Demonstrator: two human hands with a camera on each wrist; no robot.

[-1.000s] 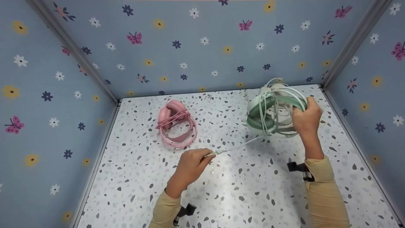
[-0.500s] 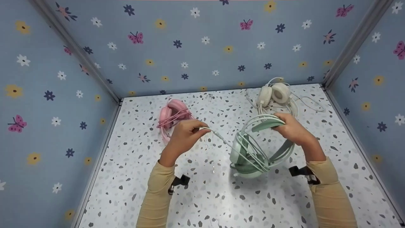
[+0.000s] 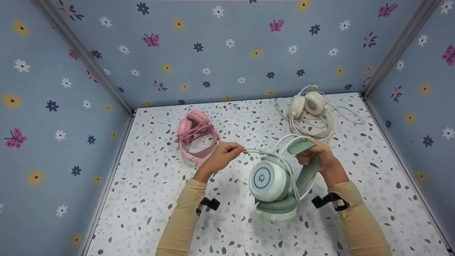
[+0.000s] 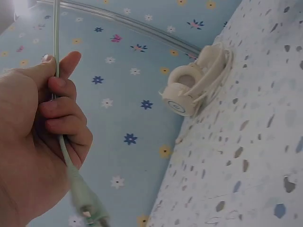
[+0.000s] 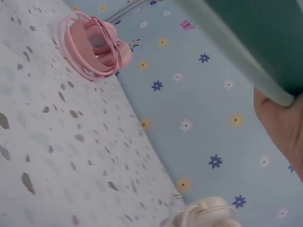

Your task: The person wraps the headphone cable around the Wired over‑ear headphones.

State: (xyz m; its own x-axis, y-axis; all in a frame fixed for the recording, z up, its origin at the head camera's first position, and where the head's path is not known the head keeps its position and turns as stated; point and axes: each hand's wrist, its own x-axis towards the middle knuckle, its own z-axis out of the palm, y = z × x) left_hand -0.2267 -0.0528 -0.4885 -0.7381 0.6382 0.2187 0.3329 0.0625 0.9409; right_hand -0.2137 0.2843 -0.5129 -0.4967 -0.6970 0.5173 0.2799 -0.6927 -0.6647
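My right hand [image 3: 321,158] grips the headband of the mint-green headphones [image 3: 272,181], holding them off the table with the earcups hanging low. Their cable is wound around the headband and earcups. To the left, my left hand [image 3: 224,156] pinches the free stretch of green cable [image 3: 254,151], which runs from the fingers to the headphones. In the left wrist view the cable passes through the curled fingers, and its thicker connector end [image 4: 85,198] hangs below them. The right wrist view catches only part of the green headband [image 5: 246,42] and part of my right hand.
Pink headphones [image 3: 199,138], wrapped in their own cord, lie at the left rear of the speckled white table [image 3: 142,199]. White headphones [image 3: 309,106] with a loose cord lie at the back right. Blue flowered panels [image 3: 227,64] enclose the back and sides.
The green headphones have come from the back right toward the middle front, uncovering the white pair, and turned to show an earcup's outer face. My left hand has risen slightly, still pinching the cable.
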